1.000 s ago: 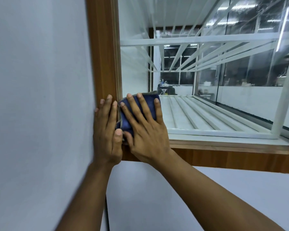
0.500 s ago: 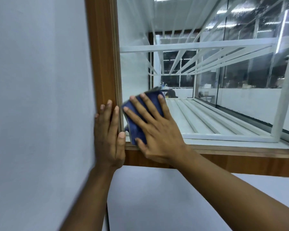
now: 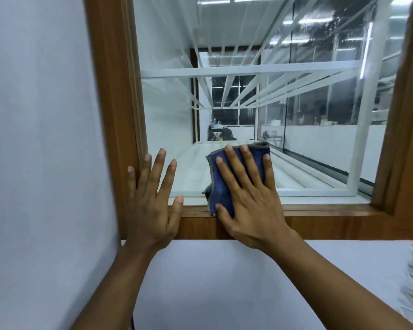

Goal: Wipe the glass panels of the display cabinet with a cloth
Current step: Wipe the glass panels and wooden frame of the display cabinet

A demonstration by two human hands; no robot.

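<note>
Two bare hands work the lower edge of a display cabinet. The left hand (image 3: 153, 206), fingers straight, spread and holding nothing, lies flat where the smooth brown wooden frame (image 3: 115, 115) meets the glass panel (image 3: 224, 103), while the right hand (image 3: 250, 206), fingers splayed, presses a folded blue cloth (image 3: 216, 186) with a grey stitched hem against the pane just above the bottom rail. The job looks far from finished: most of the pane above seems yet to be covered, and speckled smears show at upper right beyond the white slatted shelves (image 3: 248, 69).
</note>
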